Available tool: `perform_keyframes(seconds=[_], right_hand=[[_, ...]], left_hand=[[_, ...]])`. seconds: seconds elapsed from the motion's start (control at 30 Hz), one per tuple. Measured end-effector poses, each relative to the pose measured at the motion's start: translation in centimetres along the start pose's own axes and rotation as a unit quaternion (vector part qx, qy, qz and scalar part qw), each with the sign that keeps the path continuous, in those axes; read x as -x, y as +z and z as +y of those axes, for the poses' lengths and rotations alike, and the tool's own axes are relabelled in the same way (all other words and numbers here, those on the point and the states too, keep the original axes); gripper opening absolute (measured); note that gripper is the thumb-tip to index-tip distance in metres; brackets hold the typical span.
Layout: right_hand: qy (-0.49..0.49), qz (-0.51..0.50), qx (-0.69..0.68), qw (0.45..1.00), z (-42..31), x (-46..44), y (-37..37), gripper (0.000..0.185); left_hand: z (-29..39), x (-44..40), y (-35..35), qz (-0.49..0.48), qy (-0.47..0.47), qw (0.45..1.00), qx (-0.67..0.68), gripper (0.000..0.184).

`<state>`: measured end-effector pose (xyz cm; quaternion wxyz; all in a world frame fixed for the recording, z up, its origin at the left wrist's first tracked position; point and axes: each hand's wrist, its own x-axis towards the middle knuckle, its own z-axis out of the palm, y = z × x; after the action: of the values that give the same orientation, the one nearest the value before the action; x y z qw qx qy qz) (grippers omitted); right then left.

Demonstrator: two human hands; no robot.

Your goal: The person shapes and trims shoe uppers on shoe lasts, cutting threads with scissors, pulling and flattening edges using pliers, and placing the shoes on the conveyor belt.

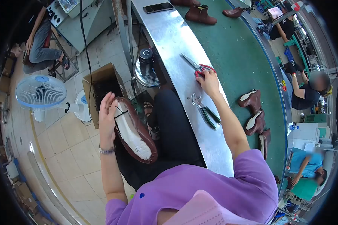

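Observation:
A brown leather shoe (145, 133) lies tilted over my lap, its white unfinished sole (129, 131) facing up and a dark strip across one end. My left hand (107, 114) holds that end at the edge, with the fingers partly extended and the thumb by the sole. On the metal ledge, my right hand (207, 80) has its fingers around the red handles of scissors (191, 61), whose blades point away from me. Pincers (204, 110) with dark green handles lie on the ledge below that hand.
Brown shoes (253, 122) lie on the green conveyor belt (229, 52), with more boots (201, 15) farther up. A phone (158, 8) sits at the ledge's far end. A cardboard box (105, 77) and a fan (41, 92) stand at left. Other people sit on both sides.

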<state>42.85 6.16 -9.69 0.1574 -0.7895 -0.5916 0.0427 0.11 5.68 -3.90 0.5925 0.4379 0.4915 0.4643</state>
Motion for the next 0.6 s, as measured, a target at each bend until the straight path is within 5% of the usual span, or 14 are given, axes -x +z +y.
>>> perform_keyframes(seconds=[0.1, 0.13, 0.17, 0.2, 0.23, 0.3, 0.33, 0.4, 0.5, 0.57, 0.6], right_hand=[[-0.043, -0.099, 0.072, 0.992, 0.0, -0.1, -1.5, 0.048], [-0.120, -0.055, 0.047, 0.990, 1.4, 0.2, -1.3, 0.049], [-0.061, -0.051, -0.043, 0.996, 1.1, 0.2, -2.2, 0.051], [0.006, 0.045, -0.047, 0.998, 1.7, 1.0, -1.7, 0.049], [-0.004, 0.031, 0.009, 0.999, 2.8, 1.3, -1.6, 0.047], [-0.040, -0.039, 0.034, 0.998, 3.8, 1.2, -1.8, 0.049], [0.016, -0.127, 0.051, 0.990, 2.9, 0.8, -2.6, 0.051], [-0.010, -0.204, 0.076, 0.976, 1.4, 0.7, -4.3, 0.051], [0.167, -0.320, -0.272, 0.892, -3.0, 1.7, -8.6, 0.037], [0.192, -0.319, -0.475, 0.797, -8.6, 6.0, -11.5, 0.035], [0.168, -0.360, -0.468, 0.789, -9.7, 7.7, -12.4, 0.043]], left_hand=[[-0.3, 4.6, 0.1, 0.030, 0.002, 0.998, 0.064, 0.053], [-0.6, 6.1, 0.6, 0.037, 0.003, 0.997, 0.075, 0.055], [-0.8, 7.4, 1.0, 0.043, 0.002, 0.996, 0.073, 0.057], [-1.0, 8.3, 1.5, 0.050, 0.002, 0.996, 0.072, 0.060], [-1.5, 9.1, 1.8, 0.055, 0.018, 0.998, 0.024, 0.063], [-2.0, 9.7, 2.2, 0.077, 0.045, 0.993, -0.073, 0.068], [-2.0, 9.8, 2.1, 0.090, 0.057, 0.987, -0.122, 0.069], [-1.0, 10.1, 2.3, 0.142, 0.080, 0.954, -0.254, 0.054], [-0.8, 10.6, 2.4, 0.163, 0.037, 0.920, -0.354, 0.039], [-1.2, 10.9, 2.6, 0.179, 0.042, 0.916, -0.356, 0.038], [-1.3, 11.1, 2.7, 0.184, 0.045, 0.914, -0.358, 0.038]])
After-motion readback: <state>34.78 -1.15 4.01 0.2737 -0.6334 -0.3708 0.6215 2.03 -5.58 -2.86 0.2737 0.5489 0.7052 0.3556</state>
